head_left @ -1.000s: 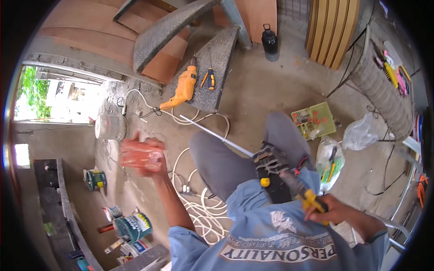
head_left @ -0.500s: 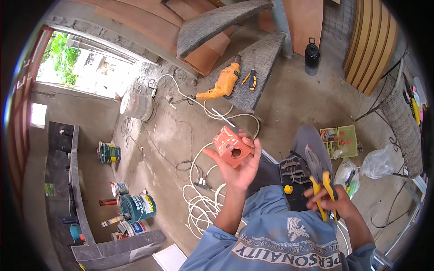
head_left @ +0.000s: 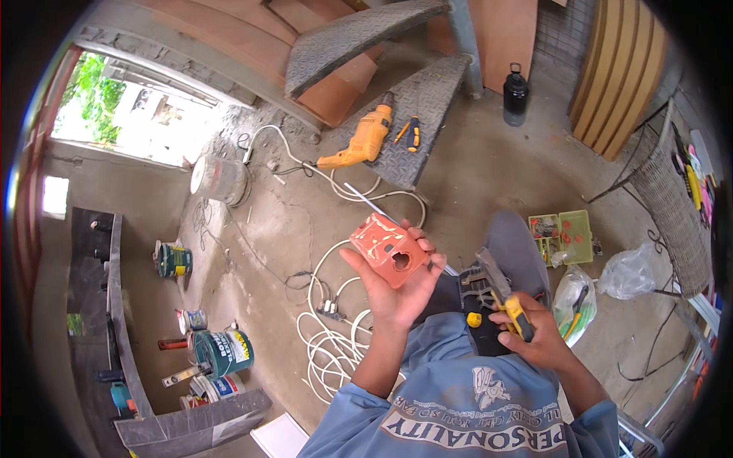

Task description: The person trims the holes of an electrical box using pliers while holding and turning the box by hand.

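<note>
My left hand (head_left: 393,301) is raised palm up, its fingers round an orange square electrical box (head_left: 382,238) that has a round hole in one side and pale smears on top. My right hand (head_left: 534,340) grips pliers (head_left: 516,313) with yellow-and-black handles, their jaws pointing up and forward. Beneath them a black tool pouch (head_left: 482,332) with a small yellow round item (head_left: 473,320) rests on my lap. A thin pale pipe (head_left: 359,195) runs behind the box.
An orange drill (head_left: 363,141) and screwdrivers (head_left: 414,134) lie on a metal stair tread (head_left: 416,164). Around me are a coiled white cable (head_left: 321,355), black bottle (head_left: 515,99), green parts case (head_left: 576,237), plastic bags (head_left: 626,271), paint buckets (head_left: 221,351) and a wicker rack (head_left: 672,214).
My left hand has moved rightward and turned the box over. The pliers, spread half a second ago, are now more closed and tilted, a little further left. The view has also shifted.
</note>
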### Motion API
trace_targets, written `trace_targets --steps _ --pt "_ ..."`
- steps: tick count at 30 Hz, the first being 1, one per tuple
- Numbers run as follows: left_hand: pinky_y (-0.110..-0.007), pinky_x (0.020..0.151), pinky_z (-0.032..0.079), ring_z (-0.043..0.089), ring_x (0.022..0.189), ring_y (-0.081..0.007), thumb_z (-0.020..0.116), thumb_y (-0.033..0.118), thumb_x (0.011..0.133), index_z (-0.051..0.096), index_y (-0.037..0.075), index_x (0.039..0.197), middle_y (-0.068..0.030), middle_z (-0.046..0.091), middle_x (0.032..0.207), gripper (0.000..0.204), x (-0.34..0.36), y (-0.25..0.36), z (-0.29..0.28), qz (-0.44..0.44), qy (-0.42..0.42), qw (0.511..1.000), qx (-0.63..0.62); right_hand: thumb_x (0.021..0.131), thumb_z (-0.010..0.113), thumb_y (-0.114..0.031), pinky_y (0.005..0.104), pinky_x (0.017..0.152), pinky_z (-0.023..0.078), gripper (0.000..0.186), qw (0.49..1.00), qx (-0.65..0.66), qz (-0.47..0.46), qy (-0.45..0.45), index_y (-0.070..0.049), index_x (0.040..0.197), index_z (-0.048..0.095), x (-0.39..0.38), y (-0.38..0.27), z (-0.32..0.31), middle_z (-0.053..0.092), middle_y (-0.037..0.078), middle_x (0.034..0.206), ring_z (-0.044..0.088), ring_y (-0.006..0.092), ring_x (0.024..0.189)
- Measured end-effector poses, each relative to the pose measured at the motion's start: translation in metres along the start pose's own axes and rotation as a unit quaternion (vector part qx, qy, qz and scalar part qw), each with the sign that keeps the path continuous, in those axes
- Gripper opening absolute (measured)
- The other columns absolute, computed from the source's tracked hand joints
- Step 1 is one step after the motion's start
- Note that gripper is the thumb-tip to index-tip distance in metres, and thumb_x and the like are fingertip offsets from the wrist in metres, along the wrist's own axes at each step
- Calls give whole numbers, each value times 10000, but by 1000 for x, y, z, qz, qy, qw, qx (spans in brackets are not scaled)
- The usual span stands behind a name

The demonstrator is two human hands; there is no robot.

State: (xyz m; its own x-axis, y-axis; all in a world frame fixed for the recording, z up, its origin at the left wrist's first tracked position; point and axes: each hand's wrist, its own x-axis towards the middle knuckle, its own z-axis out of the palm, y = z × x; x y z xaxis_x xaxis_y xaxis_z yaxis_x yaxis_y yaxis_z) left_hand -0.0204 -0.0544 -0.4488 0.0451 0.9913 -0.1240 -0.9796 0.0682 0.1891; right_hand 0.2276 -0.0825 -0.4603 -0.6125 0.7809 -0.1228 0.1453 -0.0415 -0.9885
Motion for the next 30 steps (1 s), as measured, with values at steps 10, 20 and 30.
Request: trace_targets --steps 10,20,30 --pt "-382 865 391 520 969 -206 421 787 736 468 53 1233 -70 549 1091 888 3 -14 -13 1 -20 997 77 807 597 -150 374 1008 359 377 997 -76 -27 12 -35 1165 570 -7 -7 25 412 181 1337 449 336 1213" --pt "-429 872 398 525 955 -225 440 828 676 393 71 1306 -77 560 1062 987 -6 -23 -7 -4 -33 992 122 819 591 -173 378 998 370 388 994 -37 -89 -42 -36 1182 584 1 -16 29 426 186 1313 449 331 1208" --pt "-403 858 388 469 1005 -238 668 643 691 338 26 1324 -83 498 1100 943 -4 2 -12 15 -88 992 84 757 701 -154 371 850 458 322 970 -164 -134 116 -47 1049 616 -24 18 -4 486 149 1112 529 308 1015"
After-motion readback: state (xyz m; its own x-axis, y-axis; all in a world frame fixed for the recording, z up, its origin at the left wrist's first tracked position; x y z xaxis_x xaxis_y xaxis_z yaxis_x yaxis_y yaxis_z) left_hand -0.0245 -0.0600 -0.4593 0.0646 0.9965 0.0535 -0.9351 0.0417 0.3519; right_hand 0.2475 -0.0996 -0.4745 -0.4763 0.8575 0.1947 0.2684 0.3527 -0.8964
